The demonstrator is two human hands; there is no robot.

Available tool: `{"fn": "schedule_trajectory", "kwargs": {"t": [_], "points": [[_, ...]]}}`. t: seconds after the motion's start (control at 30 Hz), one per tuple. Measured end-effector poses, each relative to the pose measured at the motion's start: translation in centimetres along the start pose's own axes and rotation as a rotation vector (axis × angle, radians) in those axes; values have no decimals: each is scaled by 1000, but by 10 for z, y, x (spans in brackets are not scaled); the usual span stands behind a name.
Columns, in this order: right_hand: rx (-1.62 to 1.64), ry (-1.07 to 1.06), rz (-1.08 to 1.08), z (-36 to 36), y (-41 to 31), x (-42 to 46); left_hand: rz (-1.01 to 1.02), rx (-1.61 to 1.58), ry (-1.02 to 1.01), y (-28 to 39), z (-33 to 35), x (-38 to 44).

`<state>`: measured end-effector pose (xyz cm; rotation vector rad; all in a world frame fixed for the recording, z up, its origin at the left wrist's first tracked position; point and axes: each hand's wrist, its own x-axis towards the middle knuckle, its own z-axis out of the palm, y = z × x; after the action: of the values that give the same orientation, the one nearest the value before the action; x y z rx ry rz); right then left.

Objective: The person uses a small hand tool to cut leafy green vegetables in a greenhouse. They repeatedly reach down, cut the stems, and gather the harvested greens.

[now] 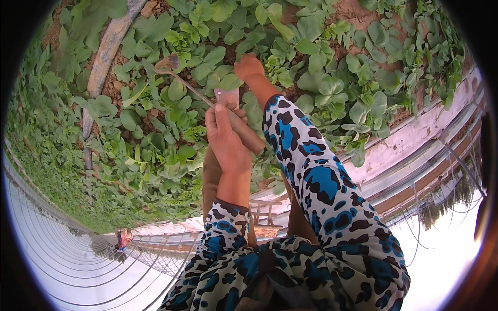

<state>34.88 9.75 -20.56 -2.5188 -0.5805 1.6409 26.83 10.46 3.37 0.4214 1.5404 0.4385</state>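
Observation:
My left hand (227,142) grips the wooden handle (249,136) of a small hand hoe in front of my legs. The hoe's thin metal neck reaches up and left, and its curved, soil-stained blade (170,62) is just above the leaves. Farther forward and to the right, my right hand (250,68) is down among broad-leaved green plants (229,81) with its fingers curled. Leaves and the back of that hand hide whether anything is in it. Between the hands, partly covered by leaves, shows a pale pinkish shoe or foot (227,95).
A dirt-covered hose (111,50) runs through the plants at left. Along the right lies a low pale wall (420,132) with metal pipes. Behind me stand a small wooden stool (267,213) and curved greenhouse hoops (78,268). Another person (123,239) is far off at lower left.

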Motion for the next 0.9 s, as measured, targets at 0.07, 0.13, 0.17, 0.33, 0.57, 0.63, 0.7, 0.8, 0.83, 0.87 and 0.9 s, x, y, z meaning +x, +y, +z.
{"fn": "schedule_trajectory", "kwargs": {"t": [0.07, 0.13, 0.17, 0.33, 0.57, 0.63, 0.7, 0.8, 0.83, 0.87, 0.9], "points": [[441, -33, 8, -9, 10, -2, -15, 34, 7, -1, 0, -1], [1207, -169, 48, -43, 6, -30, 6, 59, 14, -1, 1, -2], [1305, -213, -34, -63, 14, -43, 14, 66, -6, -3, 5, -2], [1542, -206, -346, -106, 26, -115, 69, 160, -7, -2, 15, -9], [693, 402, -362, -117, 100, -227, 79, 319, -48, -17, 34, -27], [332, 539, -302, -105, 144, -269, 86, 288, -73, -25, 34, -27], [113, 531, -163, -78, 214, -322, 136, 331, -122, -30, 39, -32], [-35, 245, 286, -14, 349, -452, 118, 299, -173, -36, 49, -41], [-106, 125, 528, 11, 393, -517, 96, 294, -192, -41, 54, -44], [-245, -278, 911, 38, 444, -582, 79, 302, -186, -44, 56, -46], [-394, -562, 1061, 52, 468, -630, 75, 312, -175, -45, 57, -47]]}}
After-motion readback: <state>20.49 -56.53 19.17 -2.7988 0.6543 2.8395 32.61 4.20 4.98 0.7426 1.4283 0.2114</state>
